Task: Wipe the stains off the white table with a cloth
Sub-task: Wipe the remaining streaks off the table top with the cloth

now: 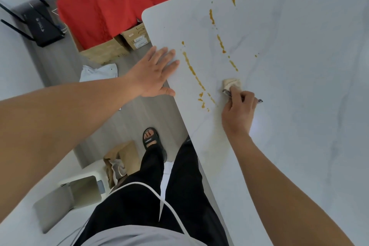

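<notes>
Head view: right hand [238, 111] grips a beige cloth [232, 84] on the white table [299, 86]; left hand [155, 72] lies flat at its edge. Dragging a soiled cloth could smear the orange-brown stains [192, 71].

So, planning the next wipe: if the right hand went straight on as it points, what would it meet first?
Probably the near end of the orange stain streak, just beyond the cloth that the right hand holds.

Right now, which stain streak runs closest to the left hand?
The long streak nearest the table edge, just past the left hand's fingertips; the broken streak lies farther in, ending by the cloth the right hand grips.
</notes>
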`<move>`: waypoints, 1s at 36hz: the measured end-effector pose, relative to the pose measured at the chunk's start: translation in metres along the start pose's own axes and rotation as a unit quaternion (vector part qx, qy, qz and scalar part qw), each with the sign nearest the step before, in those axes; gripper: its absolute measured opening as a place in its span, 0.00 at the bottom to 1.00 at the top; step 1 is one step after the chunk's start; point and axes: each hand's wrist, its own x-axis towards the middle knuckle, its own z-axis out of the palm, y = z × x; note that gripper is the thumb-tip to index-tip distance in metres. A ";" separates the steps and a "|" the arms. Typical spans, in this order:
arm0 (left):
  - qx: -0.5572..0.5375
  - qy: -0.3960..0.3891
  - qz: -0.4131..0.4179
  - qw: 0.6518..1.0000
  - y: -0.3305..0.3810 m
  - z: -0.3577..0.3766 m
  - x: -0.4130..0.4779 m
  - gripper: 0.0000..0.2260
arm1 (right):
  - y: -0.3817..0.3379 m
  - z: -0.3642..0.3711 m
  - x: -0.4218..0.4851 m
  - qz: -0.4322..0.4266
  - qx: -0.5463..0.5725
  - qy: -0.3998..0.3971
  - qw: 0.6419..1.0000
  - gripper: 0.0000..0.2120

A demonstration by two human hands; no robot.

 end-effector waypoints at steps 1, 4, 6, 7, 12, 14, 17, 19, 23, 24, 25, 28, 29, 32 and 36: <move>-0.001 0.002 0.001 1.000 0.000 0.001 0.000 0.47 | -0.004 0.001 -0.005 -0.019 -0.006 -0.017 1.000 0.20; -0.002 0.009 0.001 1.000 0.000 0.002 -0.001 0.47 | -0.010 0.002 -0.020 -0.153 -0.033 -0.073 0.985 0.20; -0.002 0.008 0.002 1.000 0.000 0.002 0.000 0.47 | -0.007 0.002 -0.021 -0.232 -0.045 -0.092 0.967 0.20; -0.002 0.008 0.002 1.000 0.000 0.002 -0.001 0.48 | -0.006 0.002 -0.020 -0.233 -0.041 -0.094 0.967 0.20; -0.008 0.012 0.002 1.000 -0.001 0.004 -0.001 0.48 | -0.017 0.006 -0.019 -0.047 0.019 -0.048 0.998 0.20; -0.008 0.012 0.002 1.000 -0.001 0.004 -0.001 0.48 | -0.030 0.012 -0.027 -0.010 0.025 -0.031 0.999 0.21; -0.011 0.011 0.001 1.000 -0.002 0.005 0.000 0.48 | -0.045 0.017 -0.042 -0.074 0.018 -0.065 0.995 0.21; -0.013 0.012 0.000 1.000 -0.002 0.005 0.000 0.47 | -0.047 0.015 -0.048 -0.173 0.004 -0.100 0.980 0.22; -0.017 0.009 0.000 1.000 -0.002 0.007 0.000 0.47 | -0.037 0.010 -0.040 -0.163 0.016 -0.099 0.982 0.21; -0.019 0.010 0.000 1.000 -0.002 0.007 0.001 0.47 | -0.035 0.009 -0.039 -0.112 0.028 -0.081 0.990 0.20; -0.020 0.010 0.000 1.000 -0.002 0.007 0.001 0.47 | -0.033 0.010 -0.038 -0.064 0.040 -0.060 0.995 0.20; -0.017 0.013 0.000 1.000 -0.003 0.009 0.001 0.46 | -0.041 0.016 -0.043 -0.004 0.044 -0.019 0.999 0.20; -0.014 0.014 0.001 1.000 -0.003 0.010 0.001 0.46 | -0.046 0.019 -0.047 -0.009 0.040 -0.022 0.999 0.20; -0.009 0.009 -0.002 1.000 -0.002 0.011 0.002 0.46 | -0.061 0.024 -0.062 -0.062 0.045 -0.063 0.995 0.20; -0.013 0.006 -0.004 1.000 -0.002 0.009 0.002 0.47 | -0.077 0.029 -0.078 -0.121 0.052 -0.108 0.985 0.19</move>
